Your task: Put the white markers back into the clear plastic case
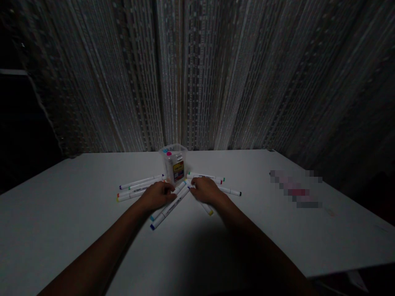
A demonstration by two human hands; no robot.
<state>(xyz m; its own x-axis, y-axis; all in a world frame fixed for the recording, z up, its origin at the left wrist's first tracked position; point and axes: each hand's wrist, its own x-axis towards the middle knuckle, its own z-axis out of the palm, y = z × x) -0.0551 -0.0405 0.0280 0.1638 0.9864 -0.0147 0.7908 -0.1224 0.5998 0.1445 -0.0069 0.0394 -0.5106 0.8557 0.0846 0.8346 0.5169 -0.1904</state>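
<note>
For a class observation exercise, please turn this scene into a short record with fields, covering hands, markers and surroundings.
Surface: white table
Holder: clear plastic container, with a pink-topped marker inside
Loose items: white-barrelled markers with coloured ends, fanned out
Left hand: beside a light-blue-ended marker; grip unclear
Right hand: over a yellow-ended marker; grip unclear
Backdrop: vertically striped curtain

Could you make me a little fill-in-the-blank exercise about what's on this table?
1. The clear container stands on a table whose colour is ____.
2. The loose marker nearest the camera is capped in dark ____.
3. Beside the right hand, the marker reaching farthest right ends in ____.
4. Behind the table hangs a patterned ____.

Missing words: white; blue; black; curtain.
</note>
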